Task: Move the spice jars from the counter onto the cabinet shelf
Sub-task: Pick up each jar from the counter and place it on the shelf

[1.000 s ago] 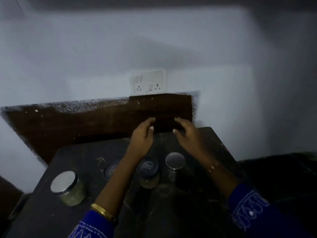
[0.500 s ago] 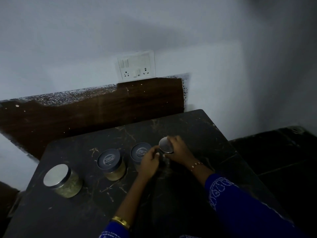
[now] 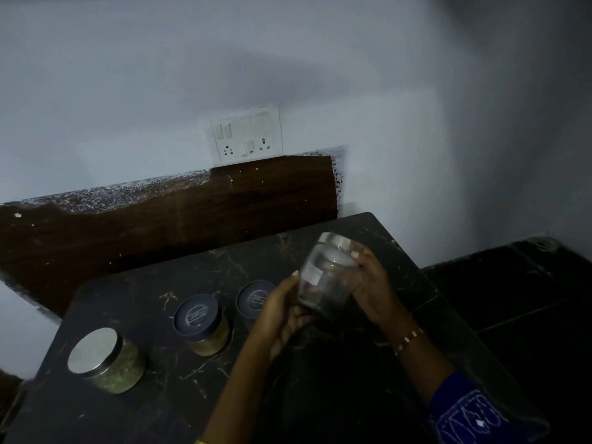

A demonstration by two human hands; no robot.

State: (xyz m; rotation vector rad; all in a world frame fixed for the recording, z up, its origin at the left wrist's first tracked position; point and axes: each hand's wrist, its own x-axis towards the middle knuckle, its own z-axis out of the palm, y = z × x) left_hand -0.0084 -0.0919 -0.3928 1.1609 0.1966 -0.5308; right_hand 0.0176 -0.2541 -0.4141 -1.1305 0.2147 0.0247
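A clear glass jar (image 3: 323, 277) with a silver lid is lifted off the dark counter (image 3: 160, 398) and tilted, lid toward the wall. My right hand (image 3: 371, 283) grips its right side and my left hand (image 3: 282, 315) holds its left side and base. Three jars stand in a row on the counter: a silver-lidded jar with green contents (image 3: 107, 360) at the left, a dark-lidded jar with tan contents (image 3: 200, 323) in the middle, and a second dark-lidded jar (image 3: 254, 298) partly hidden behind my left hand. No cabinet shelf is in view.
A brown wooden backboard (image 3: 160, 219) runs along the wall behind the counter, with a white switch and socket plate (image 3: 246, 134) above it. To the right, past the counter's edge, lies a lower dark surface (image 3: 512, 299).
Both hands closed around the silver-lidded clear jar on the counter, then lifted it up and tilted it. The other three jars stayed in place.
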